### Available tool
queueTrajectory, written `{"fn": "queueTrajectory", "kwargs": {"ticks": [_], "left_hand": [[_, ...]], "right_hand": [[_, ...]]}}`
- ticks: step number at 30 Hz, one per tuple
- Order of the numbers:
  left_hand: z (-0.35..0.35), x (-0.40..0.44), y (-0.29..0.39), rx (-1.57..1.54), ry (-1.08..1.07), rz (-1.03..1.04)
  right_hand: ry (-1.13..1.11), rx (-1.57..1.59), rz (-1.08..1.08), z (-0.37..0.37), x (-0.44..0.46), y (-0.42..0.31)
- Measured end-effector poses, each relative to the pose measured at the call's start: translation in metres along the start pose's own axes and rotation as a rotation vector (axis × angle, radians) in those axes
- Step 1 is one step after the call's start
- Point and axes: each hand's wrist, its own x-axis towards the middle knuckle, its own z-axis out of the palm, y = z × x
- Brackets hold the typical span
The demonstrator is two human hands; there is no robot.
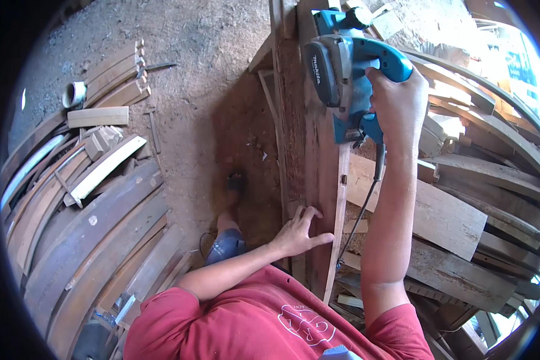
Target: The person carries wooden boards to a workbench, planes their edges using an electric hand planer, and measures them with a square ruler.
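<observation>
A teal electric planer (336,78) rests on a long wooden plank (325,174). My right hand (396,99) is wrapped round the planer's rear handle. From the planer a dark power cord (366,201) hangs down along the plank's right side. Lower on the same plank lies my left hand (300,231), its fingers spread across the wood and holding nothing. The planer's underside is hidden against the plank.
Stacked boards (96,240) fill the left side, with a white pipe piece (74,95) near their top. More planks (444,210) are piled to the right of the workpiece. My foot (237,182) stands on the dirt floor (192,120).
</observation>
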Motion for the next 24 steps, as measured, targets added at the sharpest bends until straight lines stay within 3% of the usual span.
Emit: {"fn": "queueTrajectory", "kwargs": {"ticks": [4,9,16,22,24], "left_hand": [[0.016,0.009,0.001,0.075,0.065,-0.049],[0.018,0.010,0.001,0.113,0.045,-0.061],[0.025,0.012,0.000,0.123,0.140,0.057],[0.009,0.014,0.015,0.099,-0.001,-0.058],[0.014,0.013,0.010,0.107,0.044,-0.037]], "right_hand": [[0.018,-0.022,-0.005,0.007,0.015,0.000],[0.034,-0.033,-0.173,0.023,0.063,0.003],[0.002,0.092,-0.095,0.039,0.128,-0.050],[0.036,0.138,-0.093,0.070,0.201,-0.063],[0.053,0.081,-0.094,0.071,0.211,-0.070]]}}
